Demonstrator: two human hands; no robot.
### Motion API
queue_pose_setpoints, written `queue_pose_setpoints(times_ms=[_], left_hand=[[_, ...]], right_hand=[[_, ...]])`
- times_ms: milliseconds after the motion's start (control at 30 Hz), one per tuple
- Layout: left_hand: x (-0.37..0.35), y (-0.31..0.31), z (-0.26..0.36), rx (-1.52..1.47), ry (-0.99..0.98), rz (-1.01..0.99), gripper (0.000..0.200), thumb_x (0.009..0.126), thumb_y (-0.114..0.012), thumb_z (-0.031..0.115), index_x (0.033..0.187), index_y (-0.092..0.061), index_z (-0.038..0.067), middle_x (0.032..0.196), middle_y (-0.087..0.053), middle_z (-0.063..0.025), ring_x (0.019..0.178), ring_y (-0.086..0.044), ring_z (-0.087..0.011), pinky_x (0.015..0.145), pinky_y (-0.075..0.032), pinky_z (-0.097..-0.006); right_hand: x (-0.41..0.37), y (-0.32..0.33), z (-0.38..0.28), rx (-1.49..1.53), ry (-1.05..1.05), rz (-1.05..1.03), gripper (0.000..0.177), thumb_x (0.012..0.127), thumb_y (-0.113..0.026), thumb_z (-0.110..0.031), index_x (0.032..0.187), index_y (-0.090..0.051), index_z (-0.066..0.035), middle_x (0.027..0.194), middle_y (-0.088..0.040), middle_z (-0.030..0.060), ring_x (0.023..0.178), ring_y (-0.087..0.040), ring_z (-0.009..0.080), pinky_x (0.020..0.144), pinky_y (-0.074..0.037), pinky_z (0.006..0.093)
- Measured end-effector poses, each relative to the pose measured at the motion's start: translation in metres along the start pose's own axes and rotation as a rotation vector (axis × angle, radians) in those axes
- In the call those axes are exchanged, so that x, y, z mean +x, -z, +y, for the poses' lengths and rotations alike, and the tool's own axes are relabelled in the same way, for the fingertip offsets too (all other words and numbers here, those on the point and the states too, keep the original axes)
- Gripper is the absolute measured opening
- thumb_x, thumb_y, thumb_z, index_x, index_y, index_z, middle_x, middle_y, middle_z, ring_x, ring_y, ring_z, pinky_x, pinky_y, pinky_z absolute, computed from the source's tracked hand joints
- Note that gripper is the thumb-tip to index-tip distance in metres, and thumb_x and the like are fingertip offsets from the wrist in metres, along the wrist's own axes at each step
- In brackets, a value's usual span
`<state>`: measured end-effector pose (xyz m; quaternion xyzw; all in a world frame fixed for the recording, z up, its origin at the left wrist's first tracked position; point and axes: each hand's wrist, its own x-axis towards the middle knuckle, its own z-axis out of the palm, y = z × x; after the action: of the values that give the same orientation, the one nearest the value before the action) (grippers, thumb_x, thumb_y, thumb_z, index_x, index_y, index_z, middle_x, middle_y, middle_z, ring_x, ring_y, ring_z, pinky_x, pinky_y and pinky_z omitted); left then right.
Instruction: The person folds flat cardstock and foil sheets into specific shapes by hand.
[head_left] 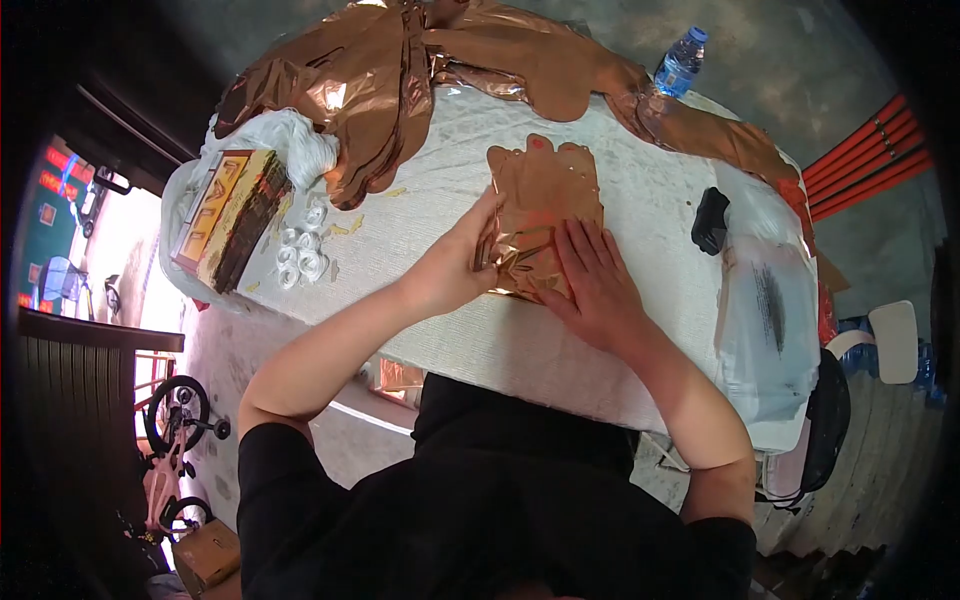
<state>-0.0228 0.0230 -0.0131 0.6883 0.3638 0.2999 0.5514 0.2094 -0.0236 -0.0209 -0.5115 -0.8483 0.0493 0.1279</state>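
Observation:
A folded copper-coloured foil balloon (pixel 545 185) lies flat on the white-covered table (pixel 420 340) in front of me. Its far edge is rounded into lobes, and the near part is creased and shiny. My left hand (pixel 468 255) grips its left edge, with the fingers partly hidden by the foil. Across the near right part rests my right hand (pixel 603 285), palm down and fingers stretched out over the surface. More copper foil balloons (pixel 375 95) are heaped along the far edge of the table.
To the left are small white ribbon rolls (pixel 300 257) and a stack of yellow-and-brown packets (pixel 225 205) in a plastic bag. On the right sit a black object (pixel 710 221) and clear plastic packaging (pixel 768 330). A water bottle (pixel 682 65) stands at the far right.

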Motion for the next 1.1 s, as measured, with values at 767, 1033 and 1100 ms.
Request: queue_pose_setpoints(times_ms=[767, 1033, 1100], left_hand=[[0.002, 0.035, 0.011, 0.565, -0.28, -0.174, 0.03, 0.084, -0.056, 0.003, 0.113, -0.051, -0.001, 0.105, -0.061, -0.0154, 0.108, -0.056, -0.0272, 0.095, -0.042, -0.0376], [0.005, 0.003, -0.004, 0.201, 0.021, 0.173, 0.041, 0.082, -0.063, -0.003, 0.117, -0.043, 0.004, 0.102, -0.061, -0.0068, 0.09, -0.057, -0.0115, 0.079, -0.045, -0.0246], [0.001, 0.0, -0.002, 0.256, -0.036, 0.193, 0.043, 0.08, -0.065, 0.001, 0.117, -0.043, 0.003, 0.102, -0.063, -0.009, 0.081, -0.058, -0.0154, 0.073, -0.046, -0.0279]], right_hand=[[0.001, 0.001, 0.0, -0.026, 0.01, -0.009, 0.075, 0.092, -0.051, -0.042, 0.145, -0.025, 0.003, 0.149, -0.029, 0.0221, 0.142, -0.022, 0.0344, 0.116, -0.011, 0.0485], [0.0, 0.002, -0.001, -0.024, -0.002, -0.022, 0.073, 0.092, -0.051, -0.042, 0.145, -0.026, 0.003, 0.15, -0.029, 0.0211, 0.142, -0.022, 0.0336, 0.116, -0.011, 0.0505], [-0.001, 0.0, 0.0, -0.021, 0.011, 0.009, 0.075, 0.092, -0.051, -0.043, 0.146, -0.026, 0.002, 0.15, -0.029, 0.0206, 0.142, -0.022, 0.0329, 0.116, -0.01, 0.0505]])
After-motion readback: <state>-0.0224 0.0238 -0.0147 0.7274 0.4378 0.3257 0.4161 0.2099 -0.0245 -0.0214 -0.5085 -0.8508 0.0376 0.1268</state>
